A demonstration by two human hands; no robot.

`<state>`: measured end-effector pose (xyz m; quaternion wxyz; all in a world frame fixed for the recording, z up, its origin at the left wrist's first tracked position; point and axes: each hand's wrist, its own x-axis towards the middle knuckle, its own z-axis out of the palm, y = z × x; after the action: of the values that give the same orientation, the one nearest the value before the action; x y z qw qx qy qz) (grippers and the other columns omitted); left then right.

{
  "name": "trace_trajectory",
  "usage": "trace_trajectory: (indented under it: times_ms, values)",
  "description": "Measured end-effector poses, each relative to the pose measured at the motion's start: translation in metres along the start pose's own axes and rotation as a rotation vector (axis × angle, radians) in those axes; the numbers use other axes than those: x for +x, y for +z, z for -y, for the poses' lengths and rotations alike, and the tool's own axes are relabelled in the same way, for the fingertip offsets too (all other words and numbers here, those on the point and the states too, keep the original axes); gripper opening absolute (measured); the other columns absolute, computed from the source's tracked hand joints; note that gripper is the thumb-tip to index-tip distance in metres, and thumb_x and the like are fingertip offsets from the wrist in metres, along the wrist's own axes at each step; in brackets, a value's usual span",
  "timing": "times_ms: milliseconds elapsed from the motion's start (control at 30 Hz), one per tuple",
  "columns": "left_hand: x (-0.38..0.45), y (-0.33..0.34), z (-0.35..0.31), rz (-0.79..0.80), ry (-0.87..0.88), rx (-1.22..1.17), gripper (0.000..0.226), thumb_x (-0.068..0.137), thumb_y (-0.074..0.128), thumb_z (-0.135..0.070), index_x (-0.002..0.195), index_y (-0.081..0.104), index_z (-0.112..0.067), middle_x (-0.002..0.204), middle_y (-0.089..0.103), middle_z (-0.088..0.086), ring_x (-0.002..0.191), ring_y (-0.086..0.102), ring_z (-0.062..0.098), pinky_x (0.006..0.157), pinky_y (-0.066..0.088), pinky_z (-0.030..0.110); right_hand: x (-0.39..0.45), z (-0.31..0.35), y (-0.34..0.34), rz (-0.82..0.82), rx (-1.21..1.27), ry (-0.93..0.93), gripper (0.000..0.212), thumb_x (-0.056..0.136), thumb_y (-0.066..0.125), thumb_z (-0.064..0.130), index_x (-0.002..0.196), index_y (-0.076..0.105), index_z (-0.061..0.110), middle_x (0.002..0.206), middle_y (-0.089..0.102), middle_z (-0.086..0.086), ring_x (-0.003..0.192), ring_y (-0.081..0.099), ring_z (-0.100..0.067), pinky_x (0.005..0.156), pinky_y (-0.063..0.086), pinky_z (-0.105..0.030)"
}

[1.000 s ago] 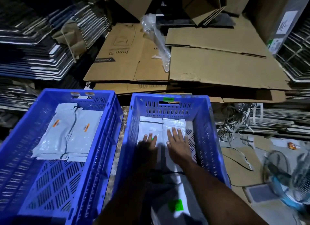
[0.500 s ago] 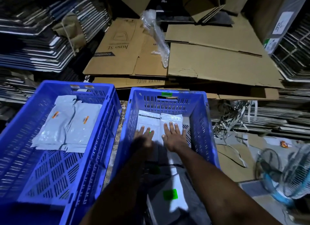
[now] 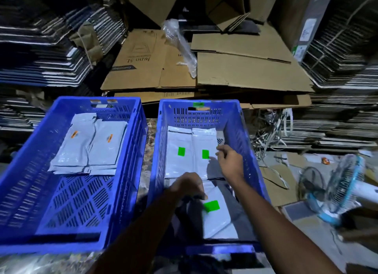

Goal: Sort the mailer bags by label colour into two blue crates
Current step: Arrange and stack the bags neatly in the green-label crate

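From my head camera I look down at two blue crates side by side on a marbled surface. The left crate [image 3: 67,171] holds two grey mailer bags lying flat at its far end, overlapping a little: the left orange-label bag [image 3: 75,145] and the right orange-label bag [image 3: 108,147], each with a small orange label facing up. The near half of that crate's slatted floor is bare.

The right crate [image 3: 204,114] holds two white mailer bags flat and touching edge to edge at the far end, the left green-label bag [image 3: 178,157] and the right green-label bag [image 3: 202,143]. A third green-label bag [image 3: 214,210] lies tilted in the near half of that crate.

My left hand [image 3: 187,184] is inside the right crate with its fingers curled downward above the near bag's upper edge; I cannot tell whether it grips anything. My right hand [image 3: 230,161] hovers over the right side of the far bags, fingers loosely bent, holding nothing that I can see.

Behind the crates lies a heap of flattened cardboard boxes [image 3: 235,69] with a crumpled clear plastic wrap [image 3: 184,49] on top. A floor fan [image 3: 337,183] lies on the right.
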<state>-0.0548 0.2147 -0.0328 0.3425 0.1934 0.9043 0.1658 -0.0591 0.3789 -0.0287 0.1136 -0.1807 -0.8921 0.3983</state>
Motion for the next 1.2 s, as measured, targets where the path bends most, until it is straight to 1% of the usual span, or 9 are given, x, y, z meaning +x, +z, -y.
trace_trajectory:
  times_ms: [200,300,433,500,600,733,867,1033,1200]
  values:
    - [-0.012,0.016,-0.008,0.102,0.02,-0.107,0.027,0.086,0.072,-0.03,0.07,0.056,-0.013,0.068,0.049,-0.003,0.069,0.053,0.025,0.059,0.036,0.01,-0.032,0.012,-0.027,-0.167,0.092,-0.012,0.021,0.09,0.059,0.011,0.102,0.073,0.018,0.094,0.076,0.0,0.088,0.069,-0.016,0.074,0.049,-0.024]
    - [-0.018,0.006,-0.004,0.027,0.148,-0.261,0.021,0.089,0.07,-0.024,0.084,0.059,-0.006,0.065,0.043,0.001,0.075,0.051,0.037,0.05,0.028,0.021,-0.046,0.021,-0.04,-0.259,0.11,-0.049,0.021,0.091,0.057,0.012,0.102,0.073,0.019,0.093,0.075,0.002,0.084,0.068,-0.014,0.073,0.052,-0.028]
    - [-0.017,-0.013,-0.002,-0.245,0.045,-0.791,0.016,0.088,0.071,-0.018,0.087,0.055,-0.017,0.07,0.053,0.003,0.05,0.041,0.011,0.039,0.029,0.017,-0.056,0.022,-0.048,-0.333,0.039,-0.11,0.035,0.088,0.051,0.024,0.12,0.062,0.015,0.113,0.064,-0.007,0.103,0.059,-0.025,0.088,0.046,-0.035]
    - [-0.013,-0.023,-0.003,-0.343,0.017,-1.035,0.013,0.091,0.067,-0.013,0.091,0.055,-0.017,0.089,0.062,0.011,0.064,0.055,0.018,0.054,0.043,0.016,-0.055,0.022,-0.045,-0.26,0.005,-0.106,0.048,0.09,0.052,0.03,0.134,0.048,0.011,0.129,0.051,-0.01,0.118,0.048,-0.025,0.097,0.038,-0.033]
    - [-0.007,-0.034,-0.004,-0.435,0.009,-1.207,0.015,0.093,0.062,-0.006,0.098,0.056,-0.019,0.11,0.065,0.02,0.095,0.065,0.032,0.089,0.052,0.044,-0.048,0.023,-0.035,0.046,0.208,-0.072,0.066,0.093,0.059,0.028,0.147,0.025,0.015,0.145,0.037,-0.006,0.13,0.041,-0.019,0.104,0.035,-0.032]
    - [-0.003,-0.04,-0.01,-0.535,-0.013,-1.32,0.018,0.094,0.058,-0.003,0.11,0.055,-0.01,0.104,0.068,0.022,0.083,0.066,0.028,0.079,0.054,0.044,-0.031,0.015,-0.021,0.221,0.297,-0.171,0.075,0.084,0.062,0.009,0.148,0.023,0.017,0.152,0.036,-0.001,0.137,0.039,-0.017,0.11,0.034,-0.031]
    - [0.008,-0.033,-0.008,-0.572,-0.213,-1.199,0.026,0.093,0.057,-0.002,0.119,0.052,-0.005,0.078,0.062,0.012,0.054,0.056,0.02,0.056,0.047,0.03,-0.006,0.002,-0.012,0.197,0.194,-0.184,0.054,0.084,0.064,-0.002,0.133,0.049,0.013,0.138,0.053,-0.001,0.129,0.048,-0.021,0.097,0.031,-0.015]
    - [0.005,-0.03,0.011,-0.638,-0.358,-0.654,0.038,0.094,0.052,-0.009,0.131,0.049,-0.002,0.119,0.063,0.016,0.108,0.06,0.031,0.095,0.042,0.03,0.031,0.01,0.019,0.331,0.088,-0.119,0.053,0.093,0.06,0.008,0.143,0.045,0.018,0.142,0.049,-0.012,0.126,0.049,-0.03,0.094,0.039,-0.027]
    - [0.005,-0.038,0.036,-0.591,-0.157,-0.216,0.033,0.078,0.052,-0.023,0.106,0.065,-0.012,0.101,0.066,0.0,0.094,0.062,0.013,0.068,0.036,0.009,0.054,0.027,0.07,0.504,0.018,-0.105,0.055,0.1,0.051,0.016,0.151,0.033,0.014,0.152,0.037,-0.014,0.133,0.045,-0.032,0.096,0.04,-0.026]
